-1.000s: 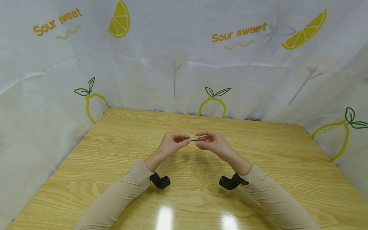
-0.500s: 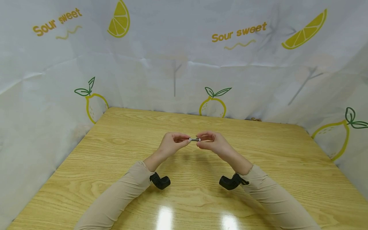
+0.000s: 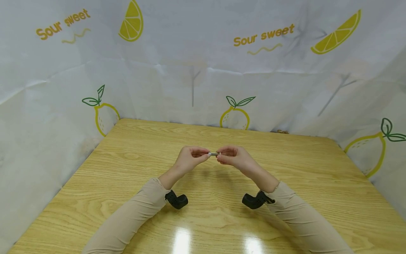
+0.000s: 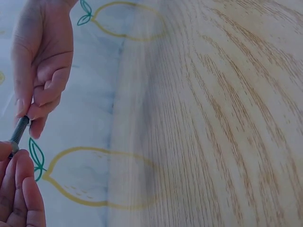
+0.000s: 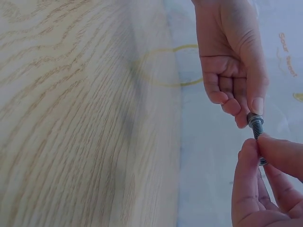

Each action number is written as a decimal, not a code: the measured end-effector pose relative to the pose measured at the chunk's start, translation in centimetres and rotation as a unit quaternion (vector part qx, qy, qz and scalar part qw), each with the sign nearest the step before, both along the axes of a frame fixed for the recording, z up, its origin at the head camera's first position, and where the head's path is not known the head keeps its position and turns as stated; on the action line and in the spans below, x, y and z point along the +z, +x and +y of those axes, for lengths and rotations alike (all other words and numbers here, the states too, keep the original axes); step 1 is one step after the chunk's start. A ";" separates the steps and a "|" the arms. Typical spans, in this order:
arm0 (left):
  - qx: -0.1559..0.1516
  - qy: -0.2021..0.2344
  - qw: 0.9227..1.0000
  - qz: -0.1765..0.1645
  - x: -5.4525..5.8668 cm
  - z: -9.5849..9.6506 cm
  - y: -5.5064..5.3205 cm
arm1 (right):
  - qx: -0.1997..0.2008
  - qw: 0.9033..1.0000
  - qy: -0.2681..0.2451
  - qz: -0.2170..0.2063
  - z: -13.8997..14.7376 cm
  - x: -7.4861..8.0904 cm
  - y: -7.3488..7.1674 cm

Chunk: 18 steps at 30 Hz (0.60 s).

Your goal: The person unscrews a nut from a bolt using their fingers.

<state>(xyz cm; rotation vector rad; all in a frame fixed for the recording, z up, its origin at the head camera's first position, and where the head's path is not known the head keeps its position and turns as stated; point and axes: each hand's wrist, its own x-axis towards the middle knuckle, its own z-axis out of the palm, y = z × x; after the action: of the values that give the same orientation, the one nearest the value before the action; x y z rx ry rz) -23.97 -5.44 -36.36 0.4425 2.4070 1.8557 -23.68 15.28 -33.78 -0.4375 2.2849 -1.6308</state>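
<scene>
A metal bolt lies level between both hands, held up over the table. My left hand pinches its head end between thumb and fingers; the head shows at the fingertips in the right wrist view. At the other end, my right hand pinches the threaded shank, and the tip pokes out past those fingers in the right wrist view. Bare thread shows between the hands in the left wrist view. A small pale edge shows by the right fingertips there; the fingers hide most of that end.
Beneath the hands spreads a wood-grain table. White sheeting with lemon prints stands along its back and sides. Black wrist mounts jut inward from both sleeves.
The right thumb and fingers, spread apart around the bolt's end earlier, have closed in on it. The left hand and the bolt stay in place.
</scene>
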 end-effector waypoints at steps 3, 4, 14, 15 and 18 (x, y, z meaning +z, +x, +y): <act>-0.003 0.003 1.000 -0.002 0.0 0.0 0.0 | 0.001 1.000 0.003 -0.003 0.0 -0.1 0.0; -0.002 0.003 1.000 -0.003 0.1 0.0 0.0 | 0.003 1.000 0.003 -0.007 0.0 -0.1 -0.1; 0.003 0.000 1.000 -0.005 0.0 0.0 0.0 | 0.016 0.999 0.003 -0.034 0.0 -0.2 -0.5; 0.004 -0.001 1.000 -0.006 0.1 0.0 0.0 | 0.015 0.999 0.001 -0.030 0.0 -0.1 -0.4; 0.006 -0.002 1.000 -0.009 0.2 0.0 0.1 | 0.017 1.000 -0.005 -0.015 0.0 -0.1 -0.3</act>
<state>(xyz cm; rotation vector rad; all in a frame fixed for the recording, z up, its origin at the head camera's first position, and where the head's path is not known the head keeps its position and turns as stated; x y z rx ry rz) -23.88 -5.44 -36.19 0.4104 2.4055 1.8519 -24.01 15.28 -33.85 -0.4477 2.2367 -1.6221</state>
